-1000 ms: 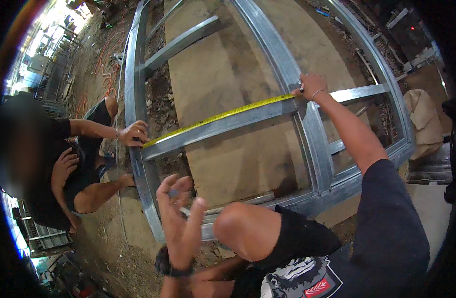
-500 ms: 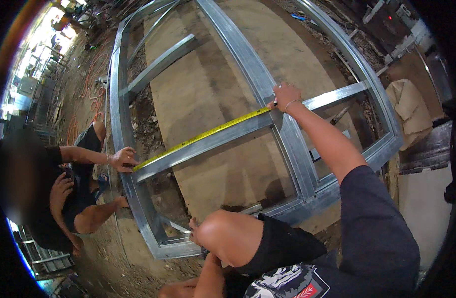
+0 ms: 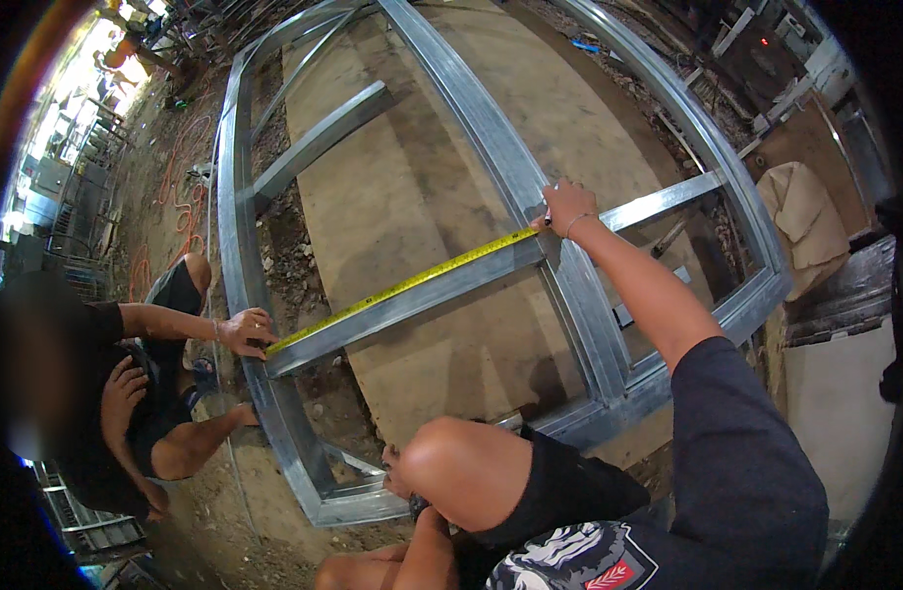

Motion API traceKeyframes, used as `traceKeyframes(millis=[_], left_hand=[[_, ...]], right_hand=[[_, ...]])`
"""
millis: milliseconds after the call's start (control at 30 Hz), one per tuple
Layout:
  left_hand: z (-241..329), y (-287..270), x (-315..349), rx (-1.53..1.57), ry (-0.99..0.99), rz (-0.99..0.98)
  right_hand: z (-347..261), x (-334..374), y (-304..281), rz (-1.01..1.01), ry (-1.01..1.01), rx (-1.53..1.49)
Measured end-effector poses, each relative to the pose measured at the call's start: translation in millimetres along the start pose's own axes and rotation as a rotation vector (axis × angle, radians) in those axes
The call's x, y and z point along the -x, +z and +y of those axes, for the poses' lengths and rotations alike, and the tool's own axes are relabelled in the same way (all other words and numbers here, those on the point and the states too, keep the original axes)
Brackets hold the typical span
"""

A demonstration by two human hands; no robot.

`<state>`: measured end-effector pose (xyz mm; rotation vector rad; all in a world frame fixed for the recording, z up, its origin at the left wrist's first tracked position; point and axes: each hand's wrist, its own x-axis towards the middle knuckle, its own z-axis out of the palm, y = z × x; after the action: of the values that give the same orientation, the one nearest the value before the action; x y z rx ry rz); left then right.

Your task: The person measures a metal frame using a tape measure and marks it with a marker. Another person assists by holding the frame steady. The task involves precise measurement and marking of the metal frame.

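Observation:
My right hand [image 3: 571, 206] is closed at one end of a yellow tape measure [image 3: 402, 288], over the middle beam of a metal frame [image 3: 491, 138]. A small dark-and-white object shows at its fingers, too small to name. The tape blade lies stretched along a crossbar [image 3: 412, 303] to the frame's left side. There a co-worker's hand [image 3: 245, 332] presses on its other end. My left hand [image 3: 396, 472] is partly hidden behind my bent knee, close to the frame's near edge; its fingers do not show well enough to read their grip.
A co-worker squats on the left, outside the frame. A shorter bar [image 3: 319, 143] juts inward from the frame's left side. Tan boards [image 3: 441, 364] lie beneath the frame. An orange cord [image 3: 188, 211] trails over the dirt, and a brown sack [image 3: 800, 216] sits on the right.
The view has shifted slightly. My right hand and the co-worker's hand stay at the two ends of the tape, which still lies along the crossbar.

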<state>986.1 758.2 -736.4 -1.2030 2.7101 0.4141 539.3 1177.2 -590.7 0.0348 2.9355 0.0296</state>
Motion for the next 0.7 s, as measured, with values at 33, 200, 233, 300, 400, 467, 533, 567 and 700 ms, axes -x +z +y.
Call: traceKeyframes(millis=[33, 200, 233, 300, 400, 467, 533, 567, 700], left_hand=[[0, 1, 0, -0.002, 0.0, 0.0], [3, 2, 0, -0.003, -0.004, 0.0], [2, 2, -1, -0.004, -0.006, 0.001], [2, 2, 0, -0.005, -0.009, 0.001], [2, 1, 0, -0.007, -0.009, 0.001], [3, 1, 0, -0.011, -0.009, 0.001], [3, 0, -1, -0.01, -0.013, 0.0], [3, 0, -1, -0.014, -0.015, 0.001], [4, -2, 0, -0.015, -0.025, 0.0]], right_hand=[[1, 0, 0, -0.006, 0.001, -0.001], [1, -1, 0, -0.01, 0.012, 0.012], [0, 0, 0, -0.014, 0.009, 0.01], [-2, 1, -1, -0.02, 0.002, 0.006], [-4, -1, -2, -0.045, 0.03, 0.033], [0, -3, 1, -0.044, 0.031, 0.035], [1, -3, 1, -0.05, 0.031, 0.037], [0, -2, -1, -0.057, 0.031, 0.038], [-6, 0, -8, -0.076, 0.034, 0.041]])
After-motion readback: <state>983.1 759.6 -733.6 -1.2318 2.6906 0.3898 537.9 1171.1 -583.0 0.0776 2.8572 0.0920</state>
